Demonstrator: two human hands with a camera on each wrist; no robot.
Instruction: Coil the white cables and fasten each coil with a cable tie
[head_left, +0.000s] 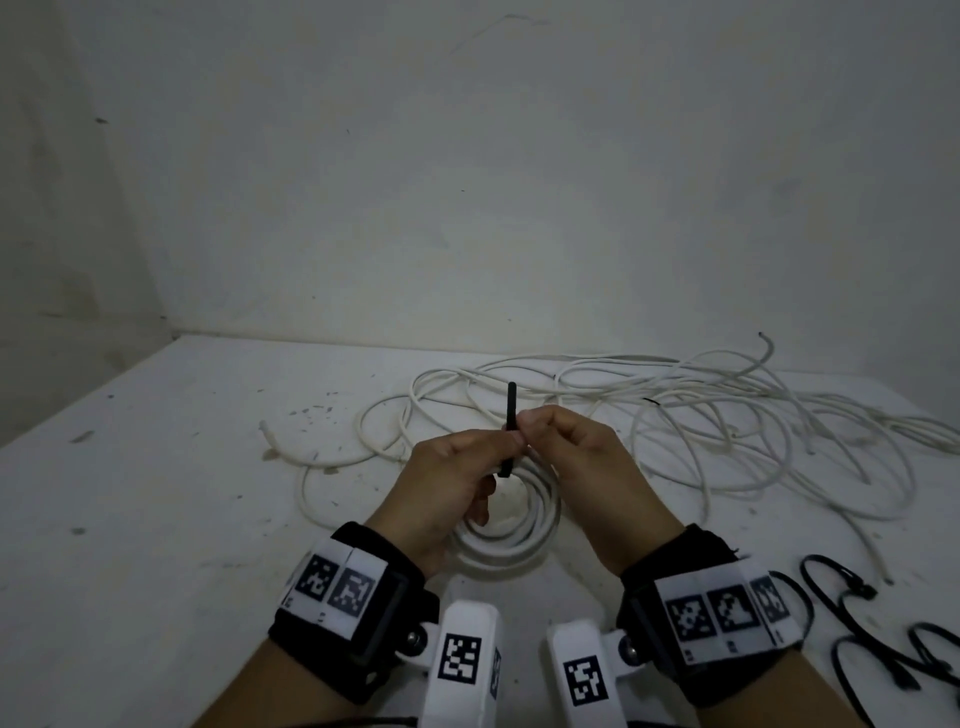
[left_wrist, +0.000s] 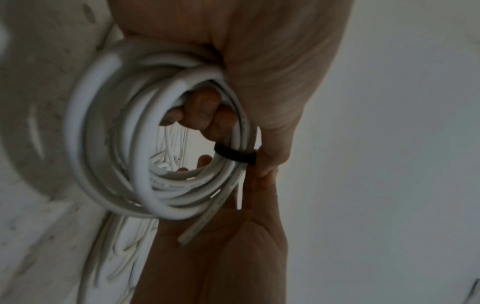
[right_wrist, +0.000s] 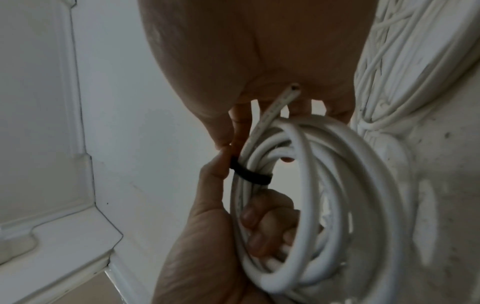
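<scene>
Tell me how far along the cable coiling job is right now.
One white coil is wound, and a black cable tie already wraps its strands. In hand: the left hand grips the coil while the right hand pinches the tie's tail. Left: the tangled white cables on the table and the spare ties.

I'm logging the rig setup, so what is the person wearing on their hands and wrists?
The left hand and right hand are bare, without gloves. Each wrist carries a wide black strap: the left wrist strap and the right wrist strap. Both bear white panels printed with black square-patterned markers, and a white block, also with a marker, is bolted on the inner side.
</scene>
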